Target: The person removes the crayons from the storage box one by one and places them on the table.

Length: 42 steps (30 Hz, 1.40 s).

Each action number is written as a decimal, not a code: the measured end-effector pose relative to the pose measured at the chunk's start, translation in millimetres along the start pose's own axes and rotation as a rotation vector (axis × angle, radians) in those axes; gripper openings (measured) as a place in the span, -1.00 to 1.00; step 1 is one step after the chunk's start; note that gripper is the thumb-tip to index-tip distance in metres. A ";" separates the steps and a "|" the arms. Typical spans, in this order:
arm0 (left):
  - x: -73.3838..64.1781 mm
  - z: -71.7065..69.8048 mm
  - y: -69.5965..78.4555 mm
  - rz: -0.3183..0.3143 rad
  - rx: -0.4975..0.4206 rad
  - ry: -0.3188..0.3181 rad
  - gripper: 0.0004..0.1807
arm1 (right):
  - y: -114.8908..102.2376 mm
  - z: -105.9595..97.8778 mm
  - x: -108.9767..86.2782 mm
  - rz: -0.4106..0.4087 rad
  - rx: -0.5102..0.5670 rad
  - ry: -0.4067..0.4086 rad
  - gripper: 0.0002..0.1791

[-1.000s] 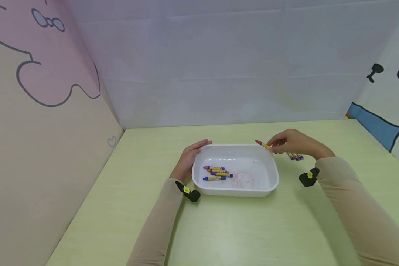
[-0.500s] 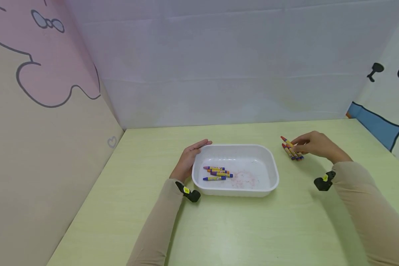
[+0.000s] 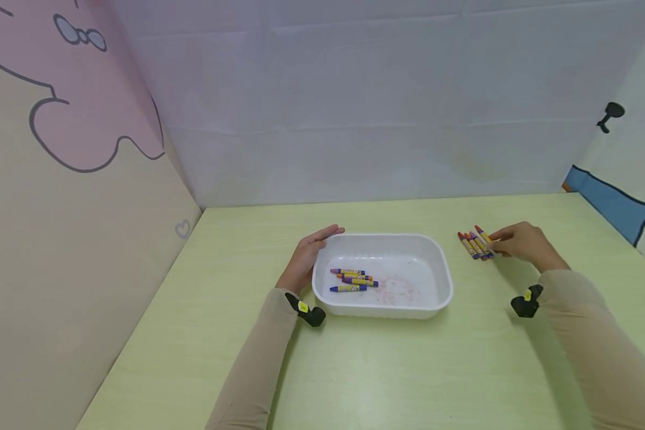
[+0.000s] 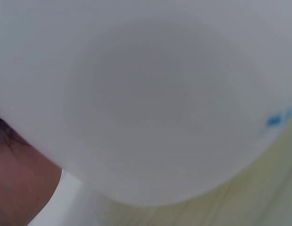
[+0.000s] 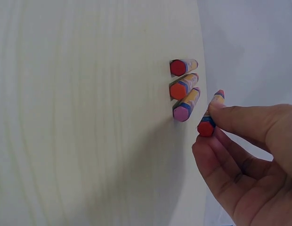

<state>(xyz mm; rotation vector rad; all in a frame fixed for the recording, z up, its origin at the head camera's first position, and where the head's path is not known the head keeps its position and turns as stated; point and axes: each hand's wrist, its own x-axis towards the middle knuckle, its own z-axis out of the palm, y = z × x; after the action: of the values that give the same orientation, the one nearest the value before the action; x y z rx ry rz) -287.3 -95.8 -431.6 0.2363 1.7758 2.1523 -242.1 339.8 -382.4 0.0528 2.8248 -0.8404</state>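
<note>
Fingers point(image 5: 231, 117) of the right hand point(image 3: 521, 243) pinch a red crayon point(image 5: 209, 120) between thumb and fingertips, holding it just beside a row of three crayons point(image 3: 472, 245) that lie side by side on the pale green surface point(image 3: 387, 370). From the right wrist view, the three loose ones show a red, an orange and a purple end, and the held crayon sits right next to the purple one. Whether it touches the surface cannot be told. All of this is to the right of a white tray point(image 3: 441, 298), near it but apart. The left hand point(image 3: 309, 254) rests with relaxed, fairly straight fingers against the tray's left rim, gripping nothing. Four more crayons point(image 3: 352, 279) lie inside the tray toward its left side, with faint reddish marks on the tray floor beside them
</note>
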 end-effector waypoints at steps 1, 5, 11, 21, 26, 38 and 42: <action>0.1 0.0 0.1 0.001 0.000 -0.002 -0.50 | 1.9 0.7 0.2 0.007 0.001 0.005 -0.48; 0.7 -0.2 0.8 0.006 0.005 -0.009 -0.50 | 7.6 1.9 -0.1 0.017 -0.003 0.008 -0.49; 0.2 0.7 2.6 0.006 0.008 -0.007 -0.50 | 11.0 1.4 -1.1 0.018 -0.030 0.001 -0.48; -0.6 2.0 3.9 -0.003 0.006 -0.014 -0.51 | 12.9 1.0 -0.3 0.049 -0.047 -0.018 -0.46; -0.5 2.1 2.8 -0.001 0.006 -0.002 -0.50 | 10.4 0.9 -0.3 0.030 -0.055 -0.022 -0.45; -1.4 0.1 0.6 0.010 0.007 -0.013 -0.50 | -0.8 -4.7 -0.3 -0.014 -0.087 -0.009 -0.43; -0.7 -1.2 -1.0 0.012 0.013 -0.017 -0.50 | -8.9 -7.1 -1.3 -0.048 -0.083 -0.015 -0.44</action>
<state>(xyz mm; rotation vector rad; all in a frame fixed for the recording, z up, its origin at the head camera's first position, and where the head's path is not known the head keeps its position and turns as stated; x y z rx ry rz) -286.9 -97.0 -432.7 0.2684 1.7841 2.1418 -242.8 336.3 -371.5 -0.0330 2.8542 -0.7291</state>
